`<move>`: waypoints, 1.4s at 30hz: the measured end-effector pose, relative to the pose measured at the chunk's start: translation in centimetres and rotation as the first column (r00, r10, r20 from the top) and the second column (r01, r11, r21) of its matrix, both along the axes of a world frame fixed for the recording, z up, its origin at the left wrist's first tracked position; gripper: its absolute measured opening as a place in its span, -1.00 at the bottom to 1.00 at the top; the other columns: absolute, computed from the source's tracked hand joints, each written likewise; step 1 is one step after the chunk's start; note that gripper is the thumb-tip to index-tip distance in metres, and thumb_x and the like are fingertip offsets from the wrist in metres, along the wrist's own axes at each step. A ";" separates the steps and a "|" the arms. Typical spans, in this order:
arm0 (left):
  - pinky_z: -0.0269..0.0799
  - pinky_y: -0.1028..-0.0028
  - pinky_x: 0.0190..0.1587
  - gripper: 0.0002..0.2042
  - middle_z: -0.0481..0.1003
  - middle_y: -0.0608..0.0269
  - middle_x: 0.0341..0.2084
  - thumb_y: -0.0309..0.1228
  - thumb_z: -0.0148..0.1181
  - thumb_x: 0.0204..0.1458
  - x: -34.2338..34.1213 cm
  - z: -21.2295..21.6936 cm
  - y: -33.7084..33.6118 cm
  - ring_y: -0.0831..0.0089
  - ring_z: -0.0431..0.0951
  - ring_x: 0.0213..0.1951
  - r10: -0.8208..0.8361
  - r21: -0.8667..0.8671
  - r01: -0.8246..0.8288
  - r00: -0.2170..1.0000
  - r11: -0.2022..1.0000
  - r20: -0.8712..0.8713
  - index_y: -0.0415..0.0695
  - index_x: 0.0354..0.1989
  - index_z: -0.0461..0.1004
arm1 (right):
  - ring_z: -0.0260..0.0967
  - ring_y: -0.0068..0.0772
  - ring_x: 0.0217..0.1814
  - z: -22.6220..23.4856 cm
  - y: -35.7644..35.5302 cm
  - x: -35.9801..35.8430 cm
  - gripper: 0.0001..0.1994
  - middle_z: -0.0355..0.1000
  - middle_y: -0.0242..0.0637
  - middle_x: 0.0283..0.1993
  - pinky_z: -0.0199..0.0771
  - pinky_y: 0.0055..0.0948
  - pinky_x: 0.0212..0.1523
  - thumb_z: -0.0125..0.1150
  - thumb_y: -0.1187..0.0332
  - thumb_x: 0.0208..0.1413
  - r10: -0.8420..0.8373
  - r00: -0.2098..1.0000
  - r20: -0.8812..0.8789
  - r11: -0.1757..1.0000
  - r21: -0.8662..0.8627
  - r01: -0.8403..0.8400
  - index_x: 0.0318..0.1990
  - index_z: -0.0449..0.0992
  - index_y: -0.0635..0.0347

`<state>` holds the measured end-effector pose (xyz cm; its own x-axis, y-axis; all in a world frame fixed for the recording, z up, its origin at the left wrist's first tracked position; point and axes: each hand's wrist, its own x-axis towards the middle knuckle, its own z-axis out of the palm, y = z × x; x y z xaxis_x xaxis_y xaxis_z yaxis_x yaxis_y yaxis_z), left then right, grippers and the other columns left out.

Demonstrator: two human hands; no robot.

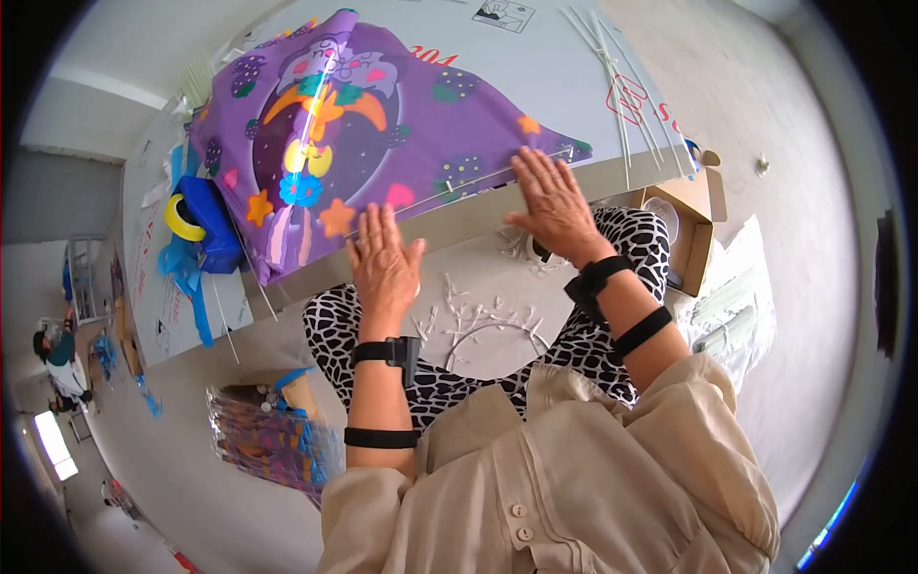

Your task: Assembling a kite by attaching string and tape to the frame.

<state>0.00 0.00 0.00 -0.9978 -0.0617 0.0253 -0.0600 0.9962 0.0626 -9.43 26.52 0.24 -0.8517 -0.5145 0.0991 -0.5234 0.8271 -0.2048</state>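
Note:
A purple kite (pixel 421 124) printed with cartoon figures, clouds, stars and hearts lies across the table. It narrows to a dark green tip at the right, and a glossy clear fold or strip crosses the print on its left part. A thin white rod (pixel 459 185) runs along its near edge. My left hand (pixel 385 263) rests at that edge beside an orange star, palm down with the fingers stretched out. Near the right tip, my right hand (pixel 555 203) lies flat over the same edge, fingers extended. Neither hand grips anything.
A blue tape dispenser (pixel 218 225) with a yellow ring stands left of the kite. Thin white rods (pixel 626 115) lie at the table's right. An open cardboard box (pixel 696 230) and a plastic bag of rods (pixel 729 311) are rightward. Packaged items (pixel 273 435) lie lower left; another person (pixel 67 368) is far left.

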 end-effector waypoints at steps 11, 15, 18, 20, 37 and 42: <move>0.32 0.19 0.00 -0.55 0.37 -0.06 0.00 -0.30 0.20 -0.01 3.7 2.4 -8.7 -0.02 0.39 -0.01 0.328 0.171 -0.300 0.930 0.938 -0.168 -0.26 0.03 0.33 | -0.29 -0.05 0.47 1.3 0.5 -0.4 -0.05 -0.15 0.00 0.41 -0.35 -0.07 0.40 0.24 -0.06 -0.09 -0.164 0.986 0.026 0.986 -0.022 0.165 0.32 -0.07 0.34; 0.36 0.22 -0.20 -0.94 0.44 0.03 -0.43 -0.56 0.08 -0.05 3.4 6.3 -13.8 0.03 0.44 -0.30 0.403 0.346 -0.218 0.621 0.913 -0.672 -0.21 -0.37 0.41 | -0.13 0.00 0.40 1.3 -2.8 1.6 -0.24 0.00 0.02 0.33 -0.08 -0.20 0.33 0.27 0.15 -0.06 -0.081 0.996 -0.022 0.952 -0.296 0.071 0.24 0.09 0.35; 0.36 0.29 -0.20 -0.91 0.48 0.06 -0.40 -0.55 0.09 -0.05 4.3 7.2 -24.6 0.17 0.47 -0.30 0.686 0.494 -0.479 0.442 0.726 -0.579 -0.24 -0.36 0.48 | 0.14 -0.03 0.19 1.9 -6.5 3.0 -0.51 0.25 -0.06 0.10 0.19 -0.25 0.15 0.25 0.30 -0.06 -0.107 0.990 0.088 0.836 -0.531 0.138 0.04 0.31 0.29; 0.37 0.33 -0.18 -0.82 0.51 0.05 -0.31 -0.45 0.15 -0.04 4.0 7.5 -28.8 0.23 0.48 -0.23 0.855 0.706 -0.507 0.433 0.494 -0.287 -0.25 -0.27 0.52 | 0.31 -0.18 -0.21 1.9 -7.9 3.6 -0.82 0.38 -0.25 -0.35 0.32 -0.28 -0.18 0.24 0.37 -0.08 -0.178 0.971 0.158 0.705 -0.668 0.238 -0.38 0.39 0.23; 0.23 0.04 -0.08 -0.90 0.30 0.43 -0.55 -0.46 0.25 -0.20 0.0 9.8 -31.6 0.50 0.22 -0.40 0.852 0.912 -0.168 0.326 -0.374 0.410 -0.09 -0.49 0.45 | 0.33 -0.23 -0.57 -0.7 -8.1 1.3 -0.73 0.33 -0.34 -0.63 0.30 -0.31 -0.53 0.27 0.23 -0.06 -0.308 0.948 -0.081 0.841 -0.488 0.232 -0.60 0.32 0.10; 0.26 -0.02 -0.09 -0.91 0.28 0.43 -0.49 -0.45 0.20 -0.13 1.6 9.3 -28.6 0.45 0.21 -0.35 0.868 0.936 -0.013 0.369 -0.351 0.331 -0.05 -0.44 0.43 | 0.34 -0.23 -0.57 -0.9 -7.9 1.1 -0.73 0.34 -0.35 -0.63 0.31 -0.31 -0.52 0.26 0.24 -0.06 -0.322 0.941 -0.100 0.840 -0.488 0.236 -0.60 0.31 0.10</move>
